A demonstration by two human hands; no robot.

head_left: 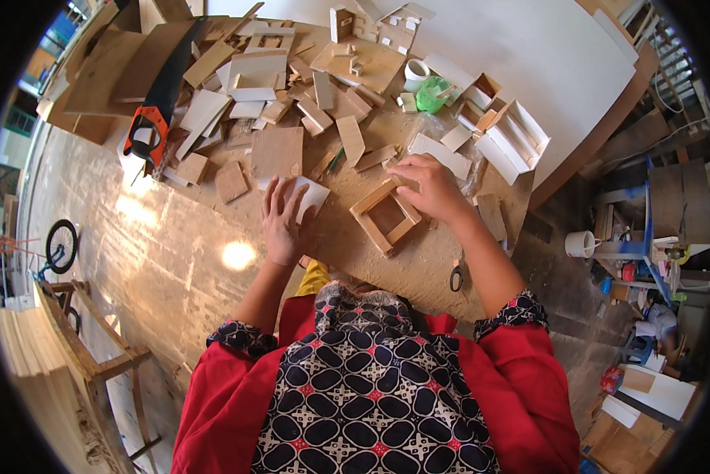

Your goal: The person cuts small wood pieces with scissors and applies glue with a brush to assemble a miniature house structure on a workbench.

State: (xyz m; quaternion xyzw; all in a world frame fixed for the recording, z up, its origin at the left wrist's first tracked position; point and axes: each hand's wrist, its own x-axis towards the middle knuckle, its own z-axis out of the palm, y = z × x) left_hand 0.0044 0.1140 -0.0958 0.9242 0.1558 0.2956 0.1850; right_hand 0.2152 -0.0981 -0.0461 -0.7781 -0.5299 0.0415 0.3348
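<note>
Low over a small white board point(314, 199), my left hand point(284, 221) has its fingers spread and holds nothing. A square wooden frame point(363, 223) lies flat on the workbench, right of centre. My right hand point(430, 186) is at the frame's upper right corner, its thumb by the corner and its fingers reaching past it, apart from the thumb. Close to those fingertips is a small pale bit of wood point(388, 163); whether they touch it I cannot tell. A flat square wooden board point(277, 152) lies beyond my left hand.
Wood offcuts point(314, 114) are heaped across the far bench, with an orange-handled handsaw point(145, 134) at left. Beyond stand a small model point(363, 63), a white cup point(416, 73), a green plastic bag point(432, 95) and white boxes point(513, 142). A black scissor handle point(456, 276) lies near the front edge.
</note>
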